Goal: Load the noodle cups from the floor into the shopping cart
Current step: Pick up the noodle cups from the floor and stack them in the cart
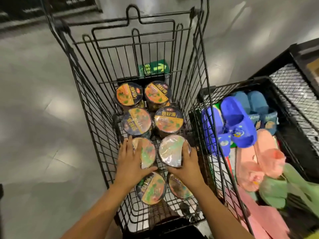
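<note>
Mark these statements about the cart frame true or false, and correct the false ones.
1. Eight noodle cups are in the shopping cart. True.
2. The cups lie on their sides. False: they stand upright, lids up, in two columns.
3. The left hand grips the third-row left cup, and the right hand grips the third-row right cup. True.
4. The black crate beside the cart holds bottles. False: it holds slippers in blue, pink and green.
</note>
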`<state>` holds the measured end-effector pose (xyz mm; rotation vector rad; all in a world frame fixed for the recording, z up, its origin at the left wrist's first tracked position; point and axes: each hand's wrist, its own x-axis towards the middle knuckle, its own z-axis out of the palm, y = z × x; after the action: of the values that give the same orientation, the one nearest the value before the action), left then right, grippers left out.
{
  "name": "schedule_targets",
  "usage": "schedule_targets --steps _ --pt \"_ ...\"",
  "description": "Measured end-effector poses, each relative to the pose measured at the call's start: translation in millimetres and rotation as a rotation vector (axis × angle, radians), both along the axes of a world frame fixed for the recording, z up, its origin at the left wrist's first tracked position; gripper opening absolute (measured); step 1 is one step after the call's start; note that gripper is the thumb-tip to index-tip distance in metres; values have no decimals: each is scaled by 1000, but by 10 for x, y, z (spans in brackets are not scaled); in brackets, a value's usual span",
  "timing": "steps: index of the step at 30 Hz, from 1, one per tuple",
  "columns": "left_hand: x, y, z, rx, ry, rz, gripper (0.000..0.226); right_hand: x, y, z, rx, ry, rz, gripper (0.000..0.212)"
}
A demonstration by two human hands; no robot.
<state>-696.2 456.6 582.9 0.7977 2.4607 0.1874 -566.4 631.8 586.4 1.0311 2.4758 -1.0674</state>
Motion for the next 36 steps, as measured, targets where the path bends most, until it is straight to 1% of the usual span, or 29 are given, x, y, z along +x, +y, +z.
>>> schedule_targets --steps 2,5,9,12,16,19,21,23,24,27,29,30,31,32,33,34,35,36 --pt "-12 14 34 -46 6 -32 131 -7 -21 14 2 -27 -2 124" --pt "-21 -8 125 -27 20 -59 131 1 -45 32 67 -37 -15 129" --pt "3 -195 183 -11 22 -83 119 115 -178 100 132 -86 -70 130" --pt "86 -428 219 10 35 -159 105 290 -420 182 81 -61 -203 123" --pt "193 -820 327 -12 23 -343 102 608 -995 283 103 -15 -387 109" --pt "246 -1197 421 -4 6 -478 90 852 -1665 331 153 -85 -455 100" --pt "271 -1490 446 19 29 -562 94 994 -2150 348 181 -109 -492 95" --pt "284 -1791 460 14 33 -660 107 1136 -2594 354 165 -201 -506 93" --pt "292 -1931 472 -1 25 -703 110 1221 -2801 364 145 -255 -520 96" --pt "362 -2210 536 -87 18 -813 113 1518 -3343 373 104 -349 -604 124" --pt "490 -2293 626 -123 18 -912 125 1759 -3645 399 68 -370 -708 129" --pt "578 -2330 630 -142 20 -960 129 1889 -3786 411 38 -376 -772 123" --pt "663 -2348 625 -160 32 -1013 128 2007 -3927 421 18 -385 -831 111" --pt "742 -2361 568 -142 91 -1081 121 2111 -4067 413 12 -391 -877 98" --pt "812 -2381 486 -99 156 -1134 109 2204 -4211 386 11 -394 -919 92" --pt "874 -2395 457 -85 161 -1171 98 2276 -4354 372 0 -402 -960 89" --pt "936 -2408 467 -84 162 -1212 95 2337 -4501 348 -19 -413 -1001 87" --pt "996 -2401 472 -88 160 -1244 100 2392 -4650 318 -43 -417 -1039 87"
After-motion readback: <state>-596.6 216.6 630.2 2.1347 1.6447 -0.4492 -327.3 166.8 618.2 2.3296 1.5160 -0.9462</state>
